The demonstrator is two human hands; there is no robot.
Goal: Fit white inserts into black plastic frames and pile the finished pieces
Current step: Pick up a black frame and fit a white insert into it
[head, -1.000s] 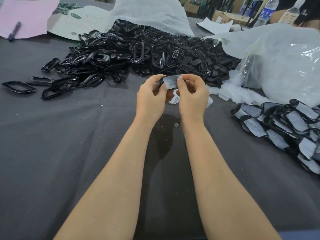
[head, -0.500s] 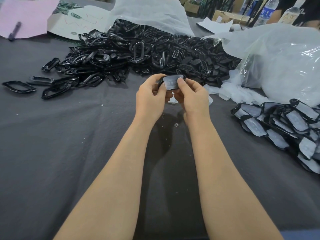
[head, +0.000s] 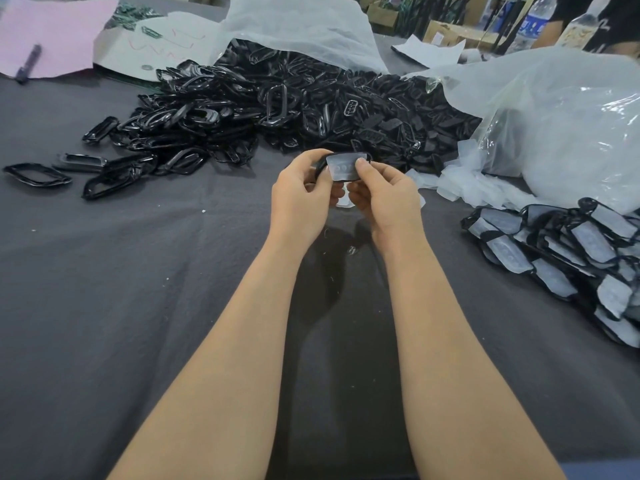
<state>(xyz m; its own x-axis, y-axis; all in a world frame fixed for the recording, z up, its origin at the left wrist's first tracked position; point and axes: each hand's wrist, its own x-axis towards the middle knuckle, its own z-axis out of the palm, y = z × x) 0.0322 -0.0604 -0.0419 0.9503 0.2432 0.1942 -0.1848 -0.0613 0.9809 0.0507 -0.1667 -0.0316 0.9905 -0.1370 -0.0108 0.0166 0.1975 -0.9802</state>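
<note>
Compared with one second before, the right hand [head: 384, 202] had sunk a little and its knuckles had come closer to the person, while the left hand [head: 299, 199] had stayed almost at the same place. Both hands were raised above the dark grey surface [head: 138, 306] and were close together, in front of the person.

Between them was one black frame [head: 320, 164] with a white insert [head: 343, 167] lying on its face. The grip of the left hand was closed around the left end of the black frame, with fingers curled over its far edge. The grip of the right hand pinched the right part of the white insert, the thumb [head: 362, 164] on top and the other fingers curled under. I could not tell if the insert was fully seated in the frame. A second white piece [head: 343, 200] showed low between the two hands; whether a hand held it was not clear.

Behind the hands lay a big heap of black frames [head: 277, 109], partly under a white sheet [head: 304, 26]. At the right, the pile of finished pieces [head: 568, 251] rested on the surface, and loose white inserts [head: 464, 185] lay just beside a clear plastic bag [head: 554, 126]. At the far left were a pink paper [head: 59, 32] and a marker [head: 29, 62] on it.
</note>
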